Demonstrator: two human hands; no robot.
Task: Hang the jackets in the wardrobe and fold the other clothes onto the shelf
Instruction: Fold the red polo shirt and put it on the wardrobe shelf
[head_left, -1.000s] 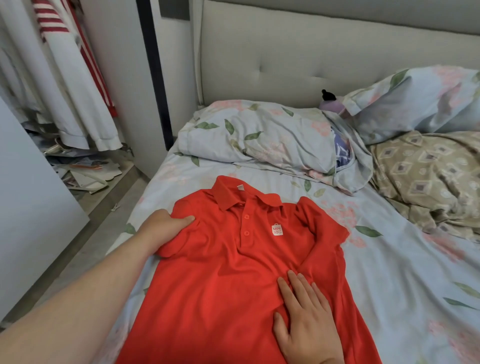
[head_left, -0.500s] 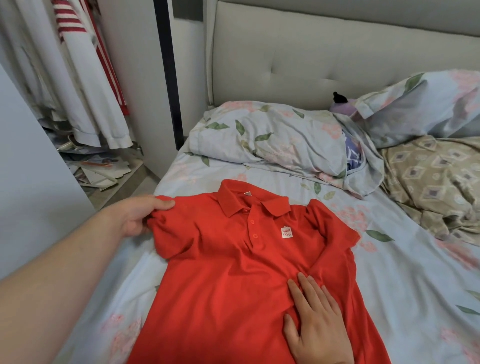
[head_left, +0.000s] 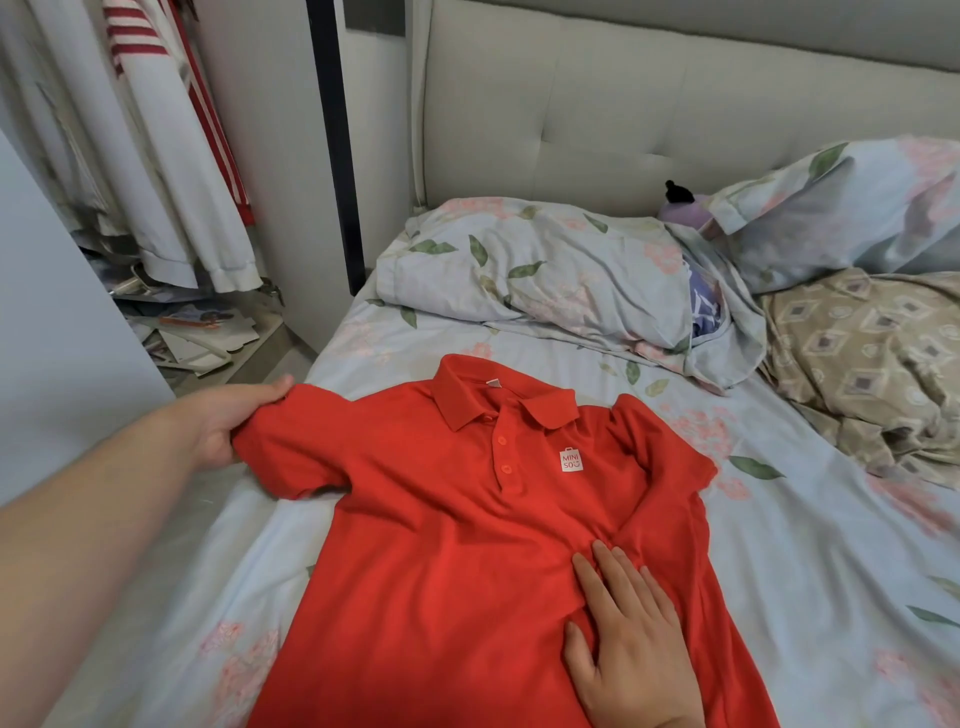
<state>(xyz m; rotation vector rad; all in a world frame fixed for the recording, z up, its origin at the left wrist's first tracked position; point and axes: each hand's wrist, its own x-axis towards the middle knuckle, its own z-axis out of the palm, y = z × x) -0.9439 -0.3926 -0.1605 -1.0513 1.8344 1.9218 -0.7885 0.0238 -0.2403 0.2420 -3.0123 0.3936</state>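
Bedroom tally
One red polo shirt (head_left: 467, 545), two floral pillows (head_left: 540, 270) (head_left: 852, 208), one patterned beige blanket (head_left: 857, 353), two hands (head_left: 228, 421) (head_left: 634, 654).

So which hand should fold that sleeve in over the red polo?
Left. The left hand already grips the sleeve of the red polo, while the right hand lies flat on the body, probably pinning it.

Floral pillow (head_left: 540, 275) at bed (head_left: 831, 597) head edge; beige patterned blanket (head_left: 872, 353) right edge; purple item (head_left: 685, 208), possibly toy, by headboard (head_left: 623, 114).
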